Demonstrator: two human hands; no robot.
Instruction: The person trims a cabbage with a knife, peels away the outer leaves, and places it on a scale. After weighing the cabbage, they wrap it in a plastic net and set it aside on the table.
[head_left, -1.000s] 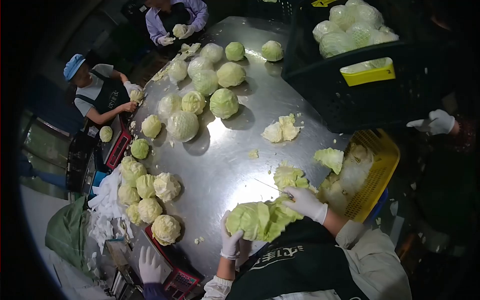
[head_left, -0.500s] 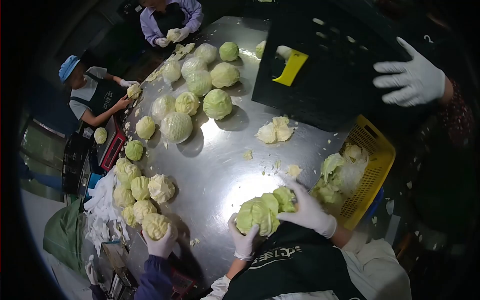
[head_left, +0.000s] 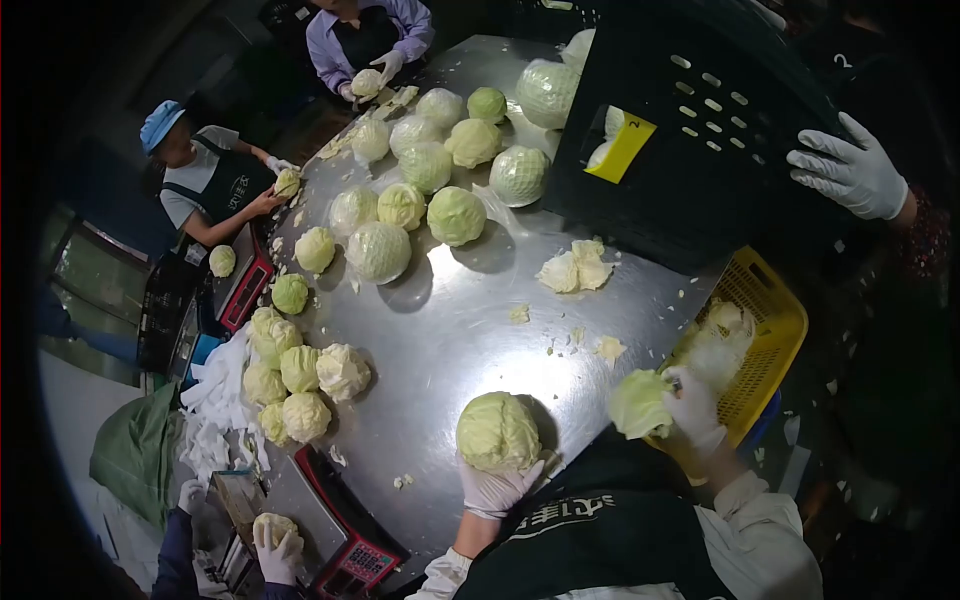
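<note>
My left hand, in a white glove, cups a pale green cabbage from below at the near side of the metal table. My right hand, also gloved, is closed on a loose cabbage leaf by the table's right edge. Beneath and beyond that hand is a yellow basket with leaves and crumpled clear plastic inside. Peeled leaves lie on the metal table farther off. My right fingers are partly blurred.
A co-worker's gloved hand rests against a tilted dark crate. Wrapped cabbages stand at the back, bare cabbages at the left. Another person's hand holds a cabbage by a red scale. Two people work across the table.
My right hand has moved right, from the cabbage to the basket, carrying a leaf. More wrapped cabbages show beside the dark crate. The neighbour's cabbage has left the pile toward the red scale.
</note>
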